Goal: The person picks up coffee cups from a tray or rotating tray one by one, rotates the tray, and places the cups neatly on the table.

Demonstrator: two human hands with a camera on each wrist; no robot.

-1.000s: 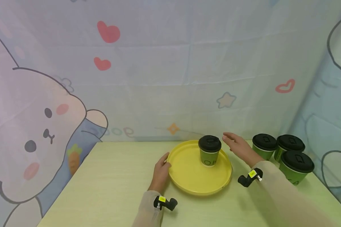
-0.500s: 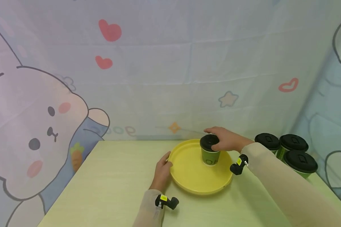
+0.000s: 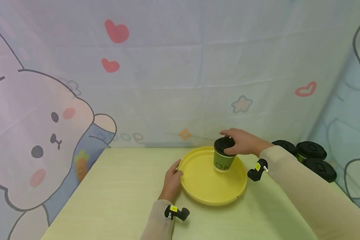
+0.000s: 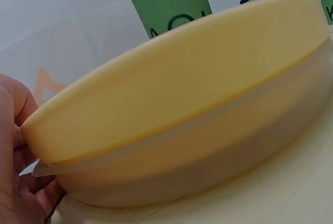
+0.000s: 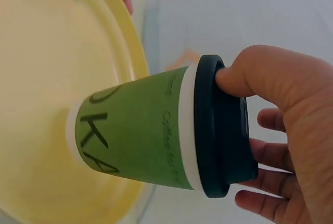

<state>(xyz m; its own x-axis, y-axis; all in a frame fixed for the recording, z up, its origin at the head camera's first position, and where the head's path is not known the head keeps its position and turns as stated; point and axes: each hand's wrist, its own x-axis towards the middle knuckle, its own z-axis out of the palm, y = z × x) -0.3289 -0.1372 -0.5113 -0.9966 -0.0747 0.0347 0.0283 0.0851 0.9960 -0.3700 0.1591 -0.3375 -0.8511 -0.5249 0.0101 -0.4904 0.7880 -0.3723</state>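
A green paper coffee cup (image 3: 223,162) with a black lid (image 5: 212,130) stands over the round yellow tray (image 3: 198,190), leaning slightly. My right hand (image 3: 243,141) grips the cup by its lid from above, thumb on the near side and fingers round the far side. At the tray's left rim, my left hand (image 3: 171,181) holds the edge. In the left wrist view the fingers of the left hand (image 4: 23,151) curl around the side of the tray (image 4: 171,99), and the cup (image 4: 169,3) shows above the rim.
Several more lidded green cups (image 3: 311,150) stand close together at the right of the pale table (image 3: 117,193), partly behind the right sleeve (image 3: 300,183). A printed cloth (image 3: 168,66) hangs along the table's back edge.
My right hand has come in from the right and taken hold of the cup's lid. The cup has risen slightly and tilted. My left hand stays on the tray rim.
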